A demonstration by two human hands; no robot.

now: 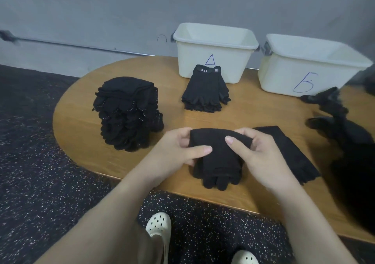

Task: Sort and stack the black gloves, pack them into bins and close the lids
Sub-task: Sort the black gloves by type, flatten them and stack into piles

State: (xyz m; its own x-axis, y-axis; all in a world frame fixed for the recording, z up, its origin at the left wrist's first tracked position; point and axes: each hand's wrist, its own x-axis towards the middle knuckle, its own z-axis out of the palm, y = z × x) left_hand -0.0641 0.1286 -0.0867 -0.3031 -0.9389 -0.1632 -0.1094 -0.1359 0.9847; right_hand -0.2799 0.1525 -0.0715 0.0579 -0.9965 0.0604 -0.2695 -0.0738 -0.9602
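Both hands, left (180, 148) and right (261, 152), grip a black knit glove (218, 158); beyond them two sorted stacks (126, 113) wait, bins A (215, 40) and B (310, 60) apparently empty, lidless.

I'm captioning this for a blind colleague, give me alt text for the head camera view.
Both hands, left hand and right hand, grip a black glove over a wooden table. Behind stand a tall glove stack, a shorter stack, and open white bins marked A and Б.

Loose glove heap (345, 133) blurred and cut by right edge, bin B (304, 74) interior unseen, both forearms cropped below
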